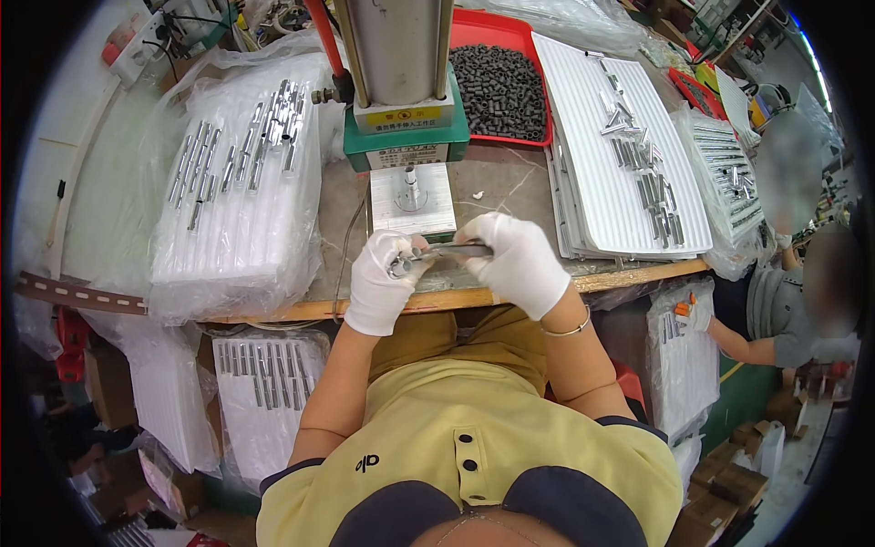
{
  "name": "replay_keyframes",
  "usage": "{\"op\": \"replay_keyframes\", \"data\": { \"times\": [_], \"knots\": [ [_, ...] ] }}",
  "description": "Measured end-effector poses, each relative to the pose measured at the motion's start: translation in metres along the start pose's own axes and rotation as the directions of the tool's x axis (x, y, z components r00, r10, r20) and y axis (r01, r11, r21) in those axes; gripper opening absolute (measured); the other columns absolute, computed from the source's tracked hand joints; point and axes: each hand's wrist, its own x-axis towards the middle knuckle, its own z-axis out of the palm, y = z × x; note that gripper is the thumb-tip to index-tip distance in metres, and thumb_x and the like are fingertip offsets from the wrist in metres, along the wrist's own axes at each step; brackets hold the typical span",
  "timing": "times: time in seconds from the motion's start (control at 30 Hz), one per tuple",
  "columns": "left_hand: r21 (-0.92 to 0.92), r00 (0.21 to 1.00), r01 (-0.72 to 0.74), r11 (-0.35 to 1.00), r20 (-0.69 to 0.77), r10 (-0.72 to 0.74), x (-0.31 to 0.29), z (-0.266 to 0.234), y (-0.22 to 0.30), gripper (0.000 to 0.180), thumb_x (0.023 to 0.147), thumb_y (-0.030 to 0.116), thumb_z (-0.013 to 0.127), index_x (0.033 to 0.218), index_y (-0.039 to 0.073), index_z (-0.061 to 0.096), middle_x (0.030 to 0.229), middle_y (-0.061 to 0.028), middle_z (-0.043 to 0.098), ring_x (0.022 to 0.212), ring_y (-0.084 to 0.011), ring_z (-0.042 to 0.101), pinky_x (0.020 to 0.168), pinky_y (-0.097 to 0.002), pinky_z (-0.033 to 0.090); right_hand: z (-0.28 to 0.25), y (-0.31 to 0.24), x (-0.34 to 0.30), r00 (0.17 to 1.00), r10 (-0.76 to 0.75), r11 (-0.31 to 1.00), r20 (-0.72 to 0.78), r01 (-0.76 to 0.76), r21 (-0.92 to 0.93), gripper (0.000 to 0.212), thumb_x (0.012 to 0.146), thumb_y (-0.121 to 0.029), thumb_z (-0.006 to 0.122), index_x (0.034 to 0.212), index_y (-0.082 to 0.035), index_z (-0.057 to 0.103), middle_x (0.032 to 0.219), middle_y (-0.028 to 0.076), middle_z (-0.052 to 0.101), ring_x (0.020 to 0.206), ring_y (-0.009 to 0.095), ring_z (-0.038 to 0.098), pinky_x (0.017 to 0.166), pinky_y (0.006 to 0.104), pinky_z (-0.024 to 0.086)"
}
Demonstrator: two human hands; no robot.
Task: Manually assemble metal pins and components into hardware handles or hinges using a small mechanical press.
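Observation:
In white gloves, both my hands meet just in front of the press. My left hand [378,284] is closed around shiny metal tubes whose round ends poke out by its thumb; how many I cannot tell. My right hand [518,263] pinches the far end of a shiny metal tube [448,250] that spans the gap between the hands. Behind them stands the press [406,137], with a green and grey head. Below the head, a short upright metal piece [412,187] sits on a pale square plate [436,219].
To the left, a plastic-wrapped white foam stack [214,246] bears several metal tubes. A red tray [497,23] of small black cylinders lies behind right. Ridged white sheets [583,164] with metal tubes are stacked at right. Another person's gloved hand [697,316] shows at far right.

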Motion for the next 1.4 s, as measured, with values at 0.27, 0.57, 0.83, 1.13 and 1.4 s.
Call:
{"op": "replay_keyframes", "data": {
  "times": [0.27,0.57,0.83,1.13,1.4],
  "knots": [
    [-0.31,0.975,0.212,0.927,0.009,-0.22,0.002,0.022,0.003,0.029,0.068,0.003,0.08,0.091,0.005,0.063,0.084,-0.0002,0.059,0.068,-0.0073,0.052,0.061,-0.0216,0.044,0.056,0.013,-0.013,0.917,0.398,0.632,-0.024,-0.255,0.732,0.014,0.077,0.003,0.067,0.09,0.001,0.062,0.076,-0.002,0.06,0.068,0.003,0.051,0.057,0.0189,0.042],
    [0.108,0.915,0.399,0.911,0.026,-0.403,0.091,-0.001,-0.022,0.028,0.071,0.011,0.076,0.091,-0.002,0.061,0.078,-0.0051,0.061,0.069,-0.0125,0.054,0.063,-0.0262,0.045,0.07,0.049,0.056,0.903,0.394,0.833,-0.171,-0.273,0.48,0.025,0.074,-0.01,0.071,0.095,0.002,0.064,0.073,0.005,0.064,0.064,0.006,0.055,0.062,0.0224,0.046],
    [-0.311,0.937,0.31,0.898,-0.062,-0.345,0.066,-0.022,-0.061,0.017,0.087,0.001,0.054,0.104,0.0,0.049,0.09,-0.0095,0.065,0.068,-0.0129,0.059,0.066,-0.0247,0.048,0.088,0.032,0.075,0.91,0.415,0.812,-0.01,-0.366,0.455,0.029,0.075,-0.01,0.072,0.101,-0.001,0.065,0.086,0.006,0.067,0.074,0.008,0.06,0.068,0.0243,0.049],
    [-0.546,0.885,0.426,0.721,0.086,-0.458,0.02,-0.038,-0.024,0.016,0.094,0.017,0.053,0.102,0.004,0.048,0.08,-0.0099,0.066,0.053,-0.0062,0.053,0.044,-0.0188,0.037,0.081,0.042,0.038,0.889,0.215,0.97,-0.404,-0.147,0.194,0.038,0.073,-0.009,0.074,0.108,0.001,0.062,0.092,0.006,0.067,0.077,0.009,0.062,0.07,0.0236,0.05],
    [-0.467,0.869,0.482,0.741,0.362,-0.337,0.0,-0.017,0.014,0.022,0.079,0.006,0.07,0.096,0.002,0.056,0.074,-0.001,0.058,0.062,-0.0068,0.052,0.057,-0.0229,0.043,0.038,-0.004,0.004,0.916,0.318,0.47,0.244,-0.375,0.799,0.021,0.082,-0.003,0.061,0.101,0.004,0.064,0.081,0.0,0.061,0.074,0.006,0.053,0.07,0.0215,0.045]
  ]
}}
